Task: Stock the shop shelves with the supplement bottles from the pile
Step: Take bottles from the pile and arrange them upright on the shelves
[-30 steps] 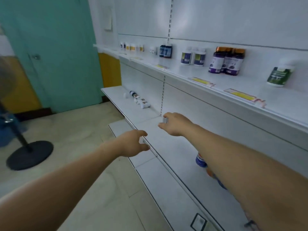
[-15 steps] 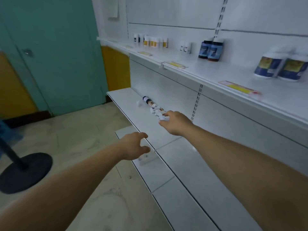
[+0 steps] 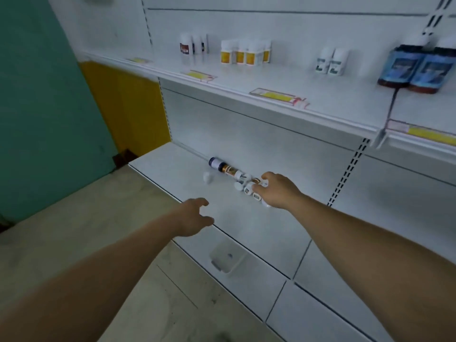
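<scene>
This is a small shop. White metal shelving (image 3: 283,99) on slotted wall rails carries supplement bottles (image 3: 246,55) standing in small groups along the upper shelf, and yellow price labels (image 3: 276,95) sit at its front edge.

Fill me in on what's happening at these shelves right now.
A person is stocking white shop shelves by hand. The right hand reaches into a small pile of bottles lying on the lower shelf, its fingers among the white ones; whether it grips one is unclear. The left hand hovers open at the shelf's front edge, holding nothing. The upper shelf already carries several groups of upright bottles.
</scene>
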The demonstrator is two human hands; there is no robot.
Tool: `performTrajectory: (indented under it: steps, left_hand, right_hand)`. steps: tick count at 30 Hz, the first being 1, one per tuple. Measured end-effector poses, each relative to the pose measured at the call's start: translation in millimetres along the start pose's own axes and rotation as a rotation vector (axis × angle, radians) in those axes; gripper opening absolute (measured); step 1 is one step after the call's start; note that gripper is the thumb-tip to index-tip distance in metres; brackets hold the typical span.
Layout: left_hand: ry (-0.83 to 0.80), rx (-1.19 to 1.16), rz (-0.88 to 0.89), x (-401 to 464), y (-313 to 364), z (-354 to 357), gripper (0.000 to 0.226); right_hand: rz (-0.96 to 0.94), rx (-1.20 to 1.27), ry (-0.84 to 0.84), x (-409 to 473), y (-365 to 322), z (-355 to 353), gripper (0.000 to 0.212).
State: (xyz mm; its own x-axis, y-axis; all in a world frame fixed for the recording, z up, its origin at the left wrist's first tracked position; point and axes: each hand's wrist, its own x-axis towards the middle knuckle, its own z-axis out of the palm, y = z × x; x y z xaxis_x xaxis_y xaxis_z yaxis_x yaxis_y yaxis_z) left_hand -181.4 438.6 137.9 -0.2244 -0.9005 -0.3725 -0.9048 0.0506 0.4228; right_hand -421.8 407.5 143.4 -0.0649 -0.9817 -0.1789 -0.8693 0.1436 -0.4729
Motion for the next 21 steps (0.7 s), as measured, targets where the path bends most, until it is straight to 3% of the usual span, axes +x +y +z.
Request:
performTrajectory:
  steps: [7, 11, 13, 16, 21]
  left_hand:
    - [-0.068, 0.02, 0.018, 154, -66, -27, 0.063]
    - [-0.106, 0.044, 0.043, 228, -92, -34, 0.068]
    - [-0.104, 0.028, 0.077, 265, -102, -35, 0.07]
    - [-0.085, 0.028, 0.151, 319, -115, -29, 0.073]
    - [-0.053, 0.026, 0.267, 395, -128, 0, 0.087]
  right_hand:
    - [0.188, 0.021, -0.016, 110, 1, 56, 0.05]
    - [0.269, -0.028, 0.011, 159, -3, 89, 0.093]
    - [0.289, -0.035, 0.042, 183, 0, 112, 0.088]
    - [0.292, 0.002, -0.013, 213, -7, 140, 0.059]
    - [0.302, -0.178, 0.045, 260, -4, 192, 0.069]
